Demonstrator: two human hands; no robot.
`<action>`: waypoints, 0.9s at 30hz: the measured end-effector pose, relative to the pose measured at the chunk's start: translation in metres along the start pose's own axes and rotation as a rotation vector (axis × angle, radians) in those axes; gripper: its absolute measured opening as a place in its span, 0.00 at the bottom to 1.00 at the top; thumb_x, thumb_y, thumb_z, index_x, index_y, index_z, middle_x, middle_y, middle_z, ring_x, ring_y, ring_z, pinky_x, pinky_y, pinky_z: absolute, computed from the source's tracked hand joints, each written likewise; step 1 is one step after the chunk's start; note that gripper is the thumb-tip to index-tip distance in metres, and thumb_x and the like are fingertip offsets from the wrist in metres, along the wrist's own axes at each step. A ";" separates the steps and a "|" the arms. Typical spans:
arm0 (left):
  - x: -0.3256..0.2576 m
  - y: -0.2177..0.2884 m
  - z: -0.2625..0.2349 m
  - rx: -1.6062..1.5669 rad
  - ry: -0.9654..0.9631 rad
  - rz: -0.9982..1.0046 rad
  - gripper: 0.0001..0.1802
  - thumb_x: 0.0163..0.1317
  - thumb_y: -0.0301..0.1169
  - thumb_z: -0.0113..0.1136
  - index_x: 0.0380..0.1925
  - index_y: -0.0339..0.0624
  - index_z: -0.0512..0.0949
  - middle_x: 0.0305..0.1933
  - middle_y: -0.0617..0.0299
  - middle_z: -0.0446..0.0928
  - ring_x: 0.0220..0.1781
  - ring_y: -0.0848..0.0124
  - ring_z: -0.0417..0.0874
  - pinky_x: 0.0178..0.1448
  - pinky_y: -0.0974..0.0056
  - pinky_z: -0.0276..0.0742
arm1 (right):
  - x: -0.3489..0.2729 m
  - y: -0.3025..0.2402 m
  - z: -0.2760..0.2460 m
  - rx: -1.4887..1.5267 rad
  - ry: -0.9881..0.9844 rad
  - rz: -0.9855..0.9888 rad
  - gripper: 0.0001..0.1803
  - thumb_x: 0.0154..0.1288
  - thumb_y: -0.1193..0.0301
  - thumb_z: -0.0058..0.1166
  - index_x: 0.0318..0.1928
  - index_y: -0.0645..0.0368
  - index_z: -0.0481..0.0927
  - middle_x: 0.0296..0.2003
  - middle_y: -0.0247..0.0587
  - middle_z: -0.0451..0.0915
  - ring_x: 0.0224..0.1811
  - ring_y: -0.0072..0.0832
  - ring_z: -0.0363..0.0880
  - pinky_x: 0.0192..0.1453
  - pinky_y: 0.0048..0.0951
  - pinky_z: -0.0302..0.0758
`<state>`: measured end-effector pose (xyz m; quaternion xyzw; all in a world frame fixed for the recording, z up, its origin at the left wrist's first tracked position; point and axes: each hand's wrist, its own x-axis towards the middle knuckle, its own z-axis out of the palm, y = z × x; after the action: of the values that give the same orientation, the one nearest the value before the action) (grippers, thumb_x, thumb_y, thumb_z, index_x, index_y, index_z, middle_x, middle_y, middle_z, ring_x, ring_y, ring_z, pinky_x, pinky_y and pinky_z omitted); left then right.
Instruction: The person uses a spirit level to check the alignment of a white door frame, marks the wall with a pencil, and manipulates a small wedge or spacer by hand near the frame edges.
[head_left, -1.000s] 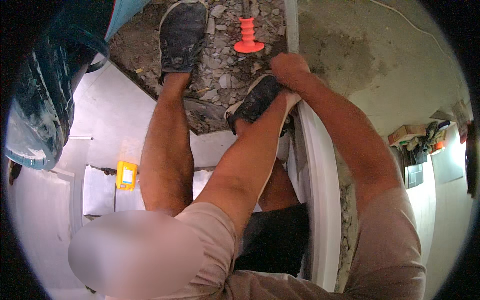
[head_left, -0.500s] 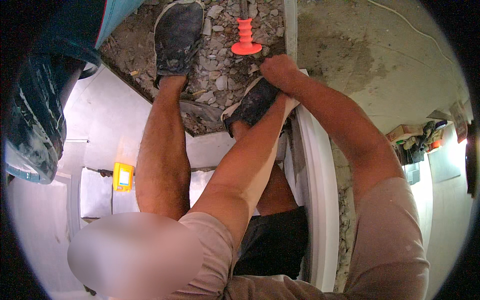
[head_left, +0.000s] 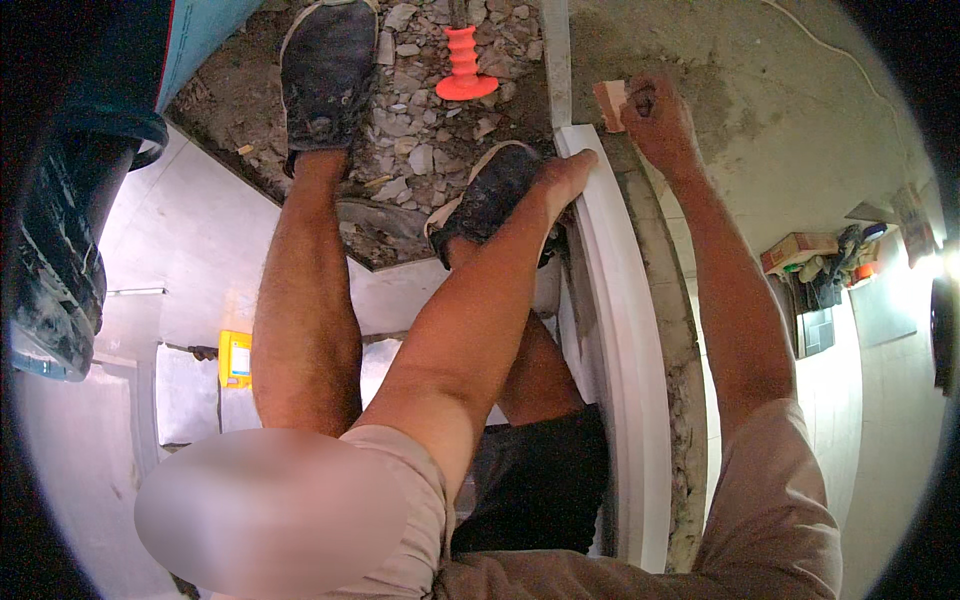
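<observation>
My left hand (head_left: pixel 568 174) grips the upper end of a long white strip (head_left: pixel 632 370), its fingers curled at the edge beside my shoe (head_left: pixel 492 195). Off to the right, over the concrete floor, my right hand (head_left: pixel 660 122) is closed on a small flat tan-orange piece (head_left: pixel 609 106). That piece sticks out to the left of the fingers; its material is unclear. A chisel with an orange ribbed hand guard (head_left: pixel 464 66) lies on the rubble, ahead of my left hand.
Broken stone rubble (head_left: pixel 415 120) fills the pit where my other shoe (head_left: pixel 328 75) stands. A yellow box-shaped object (head_left: pixel 235 359) is at the left. Dark, white-smeared gear (head_left: pixel 60 250) fills the far left. A box with cloths (head_left: pixel 800 252) stands at the right.
My right hand has moved right, away from the end of the white strip, and now shows the tan-orange piece. My left hand, previously hidden behind it, is now visible on the strip.
</observation>
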<state>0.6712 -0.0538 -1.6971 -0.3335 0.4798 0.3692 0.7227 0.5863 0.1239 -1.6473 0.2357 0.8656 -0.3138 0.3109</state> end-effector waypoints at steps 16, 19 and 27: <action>-0.008 0.006 0.001 -0.129 -0.005 -0.052 0.39 0.58 0.54 0.58 0.57 0.27 0.77 0.59 0.39 0.79 0.61 0.50 0.81 0.65 0.54 0.72 | -0.017 0.048 0.061 0.137 0.073 0.180 0.19 0.60 0.70 0.62 0.52 0.60 0.79 0.42 0.51 0.85 0.43 0.46 0.85 0.47 0.41 0.80; -0.017 0.010 0.009 -0.124 -0.022 -0.054 0.39 0.58 0.52 0.60 0.56 0.27 0.77 0.59 0.38 0.79 0.60 0.50 0.81 0.64 0.54 0.72 | -0.025 0.080 0.061 -0.091 0.161 0.124 0.17 0.60 0.67 0.63 0.48 0.60 0.80 0.40 0.54 0.84 0.42 0.52 0.84 0.45 0.45 0.78; -0.023 0.014 0.003 -0.093 0.002 -0.043 0.36 0.62 0.53 0.56 0.57 0.30 0.77 0.54 0.40 0.80 0.56 0.50 0.82 0.59 0.50 0.75 | -0.025 0.066 0.064 -0.018 0.153 0.257 0.14 0.59 0.64 0.62 0.42 0.57 0.82 0.36 0.54 0.83 0.45 0.56 0.82 0.49 0.49 0.76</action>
<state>0.6549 -0.0489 -1.6764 -0.3772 0.4555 0.3753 0.7138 0.6682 0.1204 -1.6956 0.3652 0.8523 -0.2446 0.2835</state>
